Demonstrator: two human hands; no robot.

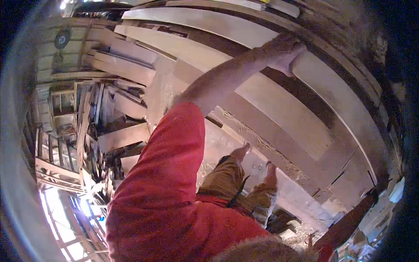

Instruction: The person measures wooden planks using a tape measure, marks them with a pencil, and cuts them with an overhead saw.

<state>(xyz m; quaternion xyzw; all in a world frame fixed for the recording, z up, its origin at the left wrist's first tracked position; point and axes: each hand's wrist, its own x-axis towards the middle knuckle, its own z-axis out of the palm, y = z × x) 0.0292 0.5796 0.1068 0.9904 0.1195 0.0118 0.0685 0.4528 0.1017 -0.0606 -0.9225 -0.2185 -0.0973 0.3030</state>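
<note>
A long pale wooden plank curves across the upper right of the head view. My left hand reaches out and grips across its width, the thumb on the near side and the fingers toward the far edge. At the plank's right end, my right hand lies in dark shadow, close to or touching it. Its fingers do not show clearly. A second pale plank lies nearer to me, alongside the first, with a dark gap between them.
More long boards lie beyond at the top. Stacked offcuts and frames crowd the left side. My bare feet stand near a board strewn with wood shavings. Bright openings show at lower left.
</note>
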